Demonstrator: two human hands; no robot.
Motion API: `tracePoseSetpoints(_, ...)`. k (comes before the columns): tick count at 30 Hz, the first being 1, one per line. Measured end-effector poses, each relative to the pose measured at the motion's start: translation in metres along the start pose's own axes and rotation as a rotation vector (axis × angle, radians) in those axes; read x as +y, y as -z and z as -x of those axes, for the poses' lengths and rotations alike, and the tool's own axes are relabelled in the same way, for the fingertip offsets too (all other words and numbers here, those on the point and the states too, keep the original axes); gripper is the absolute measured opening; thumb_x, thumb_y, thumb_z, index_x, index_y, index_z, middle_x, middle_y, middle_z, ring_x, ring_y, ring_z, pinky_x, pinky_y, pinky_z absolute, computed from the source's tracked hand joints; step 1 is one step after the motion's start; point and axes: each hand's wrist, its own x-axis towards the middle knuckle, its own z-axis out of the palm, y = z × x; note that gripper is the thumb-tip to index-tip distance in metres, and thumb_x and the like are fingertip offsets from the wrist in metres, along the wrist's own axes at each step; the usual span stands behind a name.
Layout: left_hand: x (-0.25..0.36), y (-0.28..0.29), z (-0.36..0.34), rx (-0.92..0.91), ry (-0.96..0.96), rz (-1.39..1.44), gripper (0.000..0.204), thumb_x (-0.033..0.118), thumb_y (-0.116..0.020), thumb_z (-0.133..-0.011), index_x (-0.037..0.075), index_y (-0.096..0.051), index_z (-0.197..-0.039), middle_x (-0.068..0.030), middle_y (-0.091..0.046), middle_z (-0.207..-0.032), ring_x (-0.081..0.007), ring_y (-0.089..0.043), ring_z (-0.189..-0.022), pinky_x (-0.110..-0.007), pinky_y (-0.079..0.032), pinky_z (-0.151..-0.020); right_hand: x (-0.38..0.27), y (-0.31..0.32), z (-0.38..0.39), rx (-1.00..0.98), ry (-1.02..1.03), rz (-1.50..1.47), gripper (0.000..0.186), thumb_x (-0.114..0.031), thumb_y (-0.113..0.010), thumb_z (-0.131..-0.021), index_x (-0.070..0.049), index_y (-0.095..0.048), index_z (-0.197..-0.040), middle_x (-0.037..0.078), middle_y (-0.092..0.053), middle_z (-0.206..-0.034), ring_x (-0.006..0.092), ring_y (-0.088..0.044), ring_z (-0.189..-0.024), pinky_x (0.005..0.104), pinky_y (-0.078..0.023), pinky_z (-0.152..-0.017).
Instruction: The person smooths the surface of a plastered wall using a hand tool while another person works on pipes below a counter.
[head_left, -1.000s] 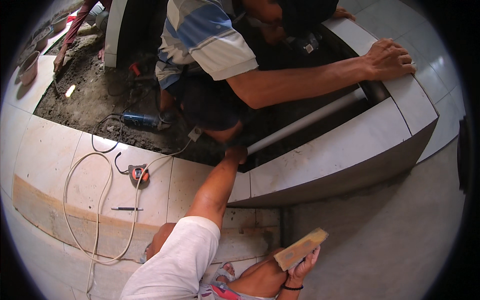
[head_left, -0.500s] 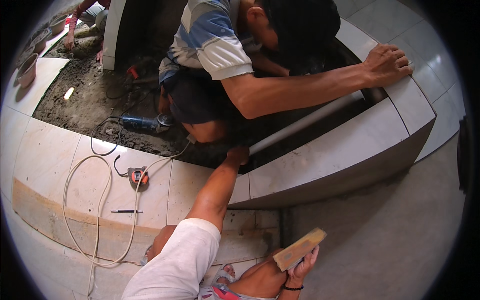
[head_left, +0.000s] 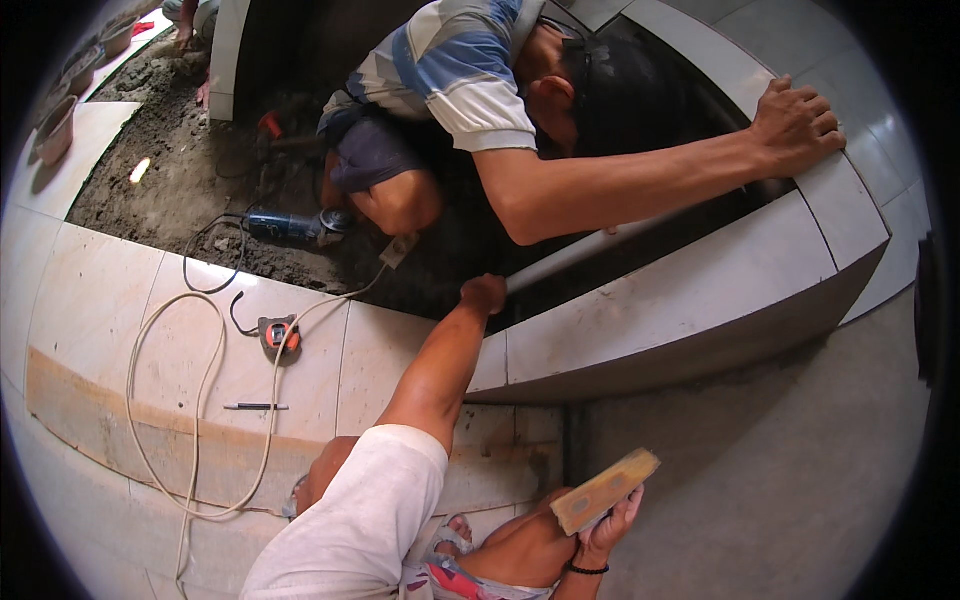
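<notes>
My left hand point(head_left: 484, 294) is closed around the near end of a pale grey pipe point(head_left: 560, 264), my arm stretched over the tiled ledge. The pipe slants away to the right inside a dark trough and passes behind a co-worker's forearm. In my right hand point(head_left: 614, 522), low and near my knee, is a yellowish-brown rectangular float point(head_left: 606, 491), tilted, with two round marks on its face. The co-worker point(head_left: 470, 80) crouches in the trough, head bent low, one hand point(head_left: 797, 130) on the tiled rim.
On the tiled ledge point(head_left: 385, 345) lie a tape measure point(head_left: 279, 338), a black pen point(head_left: 256, 407) and a looped cable point(head_left: 135, 390). A blue angle grinder point(head_left: 290, 226) rests on rough mortar. Buckets point(head_left: 56, 132) stand at the far left, near another person's hand point(head_left: 184, 38).
The co-worker has shifted right and bent lower over the pipe. The whole view has moved slightly. My left hand stays on the pipe and my right keeps the float.
</notes>
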Motion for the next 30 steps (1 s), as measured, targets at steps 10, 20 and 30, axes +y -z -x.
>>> tracePoseSetpoints(10, 0.002, 0.002, 0.015, -0.089, 0.055, -0.025, 0.037, 0.006, -0.062, -0.082, 0.009, -0.066, -0.119, -0.0142, -0.067, -0.117, -0.031, -0.065, -0.109, -0.044, -0.055, -0.085, 0.0, 0.003, 0.001, -0.003, 0.013, 0.015, 0.067, -0.027, -0.076, -0.081, -0.003, -0.04, -0.132, 0.008, -0.057, -0.116, 0.0209, -0.059, -0.105, 0.0349, -0.05, -0.091)
tracePoseSetpoints(20, -0.01, -0.02, -0.004, 0.056, 0.023, -0.044, 0.03, 0.013, -0.056, -0.087, 0.009, -0.07, -0.112, -0.0128, -0.069, -0.114, -0.0307, -0.068, -0.104, -0.045, -0.058, -0.077, -0.004, 0.003, 0.0, -0.018, -0.009, 0.007, 0.068, -0.024, -0.073, -0.084, -0.003, -0.036, -0.137, 0.009, -0.055, -0.121, 0.022, -0.058, -0.108, 0.0367, -0.051, -0.092)
tracePoseSetpoints(30, -0.042, -0.051, -0.034, -0.251, 0.067, 0.033, 0.036, 0.006, -0.052, -0.088, 0.007, -0.065, -0.121, -0.0147, -0.061, -0.129, -0.0309, -0.06, -0.118, -0.041, -0.051, -0.095, -0.011, 0.025, 0.009, 0.125, -0.009, 0.084, 0.06, -0.014, -0.064, -0.087, -0.004, -0.035, -0.14, 0.01, -0.056, -0.122, 0.0231, -0.059, -0.107, 0.0371, -0.051, -0.092)
